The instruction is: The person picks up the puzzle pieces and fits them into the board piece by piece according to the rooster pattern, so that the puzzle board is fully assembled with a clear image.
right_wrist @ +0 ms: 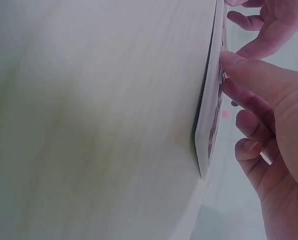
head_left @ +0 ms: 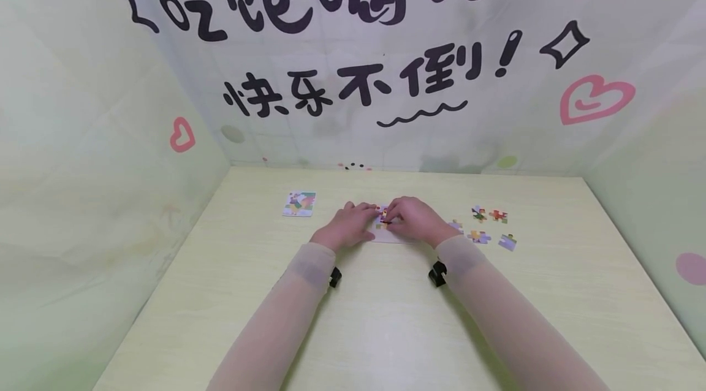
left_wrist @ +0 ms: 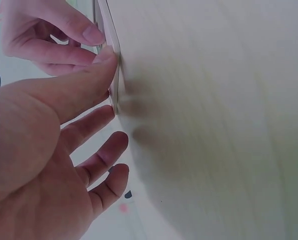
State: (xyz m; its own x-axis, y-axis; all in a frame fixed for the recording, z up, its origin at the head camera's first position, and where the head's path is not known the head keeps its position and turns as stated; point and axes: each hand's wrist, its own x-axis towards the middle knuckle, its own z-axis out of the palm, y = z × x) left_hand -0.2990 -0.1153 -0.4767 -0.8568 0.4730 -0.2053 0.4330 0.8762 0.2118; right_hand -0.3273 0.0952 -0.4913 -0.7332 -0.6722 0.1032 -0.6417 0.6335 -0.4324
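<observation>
A white puzzle board (head_left: 394, 236) lies flat on the table between my hands, partly covered by them, with some coloured pieces in its upper left part. My left hand (head_left: 349, 225) rests at the board's left side, thumb against its near edge and fingers fairly straight. In the left wrist view the thumb (left_wrist: 86, 77) touches the board (left_wrist: 116, 82). My right hand (head_left: 417, 219) pinches a small dark-edged puzzle piece (head_left: 388, 221) low over the board. In the right wrist view, thumb and index finger (right_wrist: 248, 102) meet at the board's top face; the piece is mostly hidden there.
Right of the board lie several loose puzzle pieces (head_left: 479, 236), one partly behind my right wrist. At the left is a small square picture puzzle (head_left: 299, 204). The pale wooden table (head_left: 386, 330) ends at a printed cloth wall (head_left: 309, 140) behind.
</observation>
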